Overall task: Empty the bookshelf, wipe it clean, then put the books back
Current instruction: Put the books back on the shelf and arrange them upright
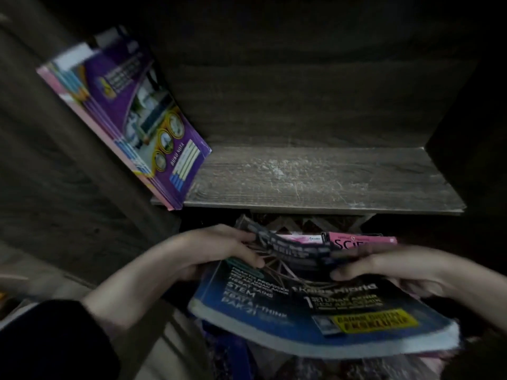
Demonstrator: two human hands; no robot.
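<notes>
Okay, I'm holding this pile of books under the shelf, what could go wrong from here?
The stack looks loose: the left hand and right hand seem to grip mainly its top, so the sagging blue book underneath could slip out. The purple books lean at the front edge of the shelf; a bump might tip them off. The shelf looks dusty; books put back now would sit on dirt.

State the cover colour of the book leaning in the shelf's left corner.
The book has a purple cover; the head view shows it best.
</notes>
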